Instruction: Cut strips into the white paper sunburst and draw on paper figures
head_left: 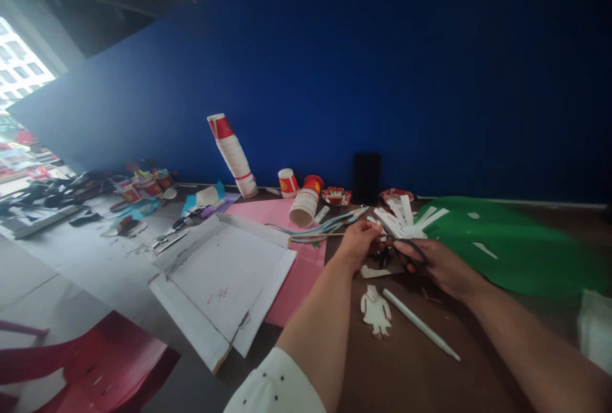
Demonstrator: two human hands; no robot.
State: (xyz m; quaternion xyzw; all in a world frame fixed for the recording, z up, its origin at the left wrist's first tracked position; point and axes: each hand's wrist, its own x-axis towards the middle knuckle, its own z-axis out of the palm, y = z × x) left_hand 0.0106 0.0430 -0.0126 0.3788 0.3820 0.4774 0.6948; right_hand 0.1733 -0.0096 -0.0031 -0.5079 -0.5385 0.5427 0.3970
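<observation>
Holding a small piece point(383, 239) in pinching grip of left hand point(359, 242), above the brown surface point(406, 375); mostly hidden, cannot tell its outline. Gripping black-handled scissors point(422, 252) in right hand point(444, 266), closed round the handle, just beside left hand; cannot tell blade opening. Likely best: steady the scissors, turn the piece rather than the cutting wrist, take short snips, keep left grip clear of the blade line. Mind the white paper strips point(406, 212) just beyond, by the green sheet point(526, 253). Leave paper-doll cutout point(376, 312) flat, nearer, beside the white pen-shaped stick point(421, 324).
</observation>
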